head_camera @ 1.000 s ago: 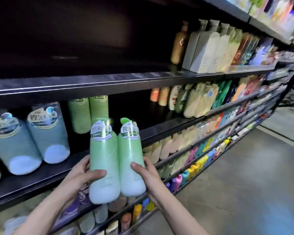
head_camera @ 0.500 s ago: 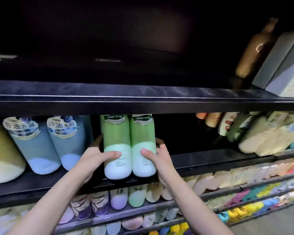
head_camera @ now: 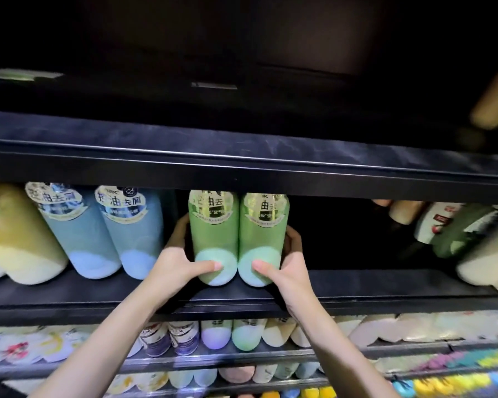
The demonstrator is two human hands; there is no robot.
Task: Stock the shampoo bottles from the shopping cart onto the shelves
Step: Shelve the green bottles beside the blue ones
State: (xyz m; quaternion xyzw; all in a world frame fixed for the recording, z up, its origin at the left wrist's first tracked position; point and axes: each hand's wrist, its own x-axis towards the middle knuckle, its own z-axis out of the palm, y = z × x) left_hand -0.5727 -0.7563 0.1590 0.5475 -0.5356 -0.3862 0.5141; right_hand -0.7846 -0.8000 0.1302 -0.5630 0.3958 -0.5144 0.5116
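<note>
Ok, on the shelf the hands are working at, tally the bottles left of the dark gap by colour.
Green bottles: 2, one in the left hand, one in the right hand
Blue bottles: 2
Yellow bottle: 1
Total: 5

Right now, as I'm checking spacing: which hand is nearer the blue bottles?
Left. The left hand grips the left green bottle, beside the blue bottles; the right hand holds the right green bottle.
</note>
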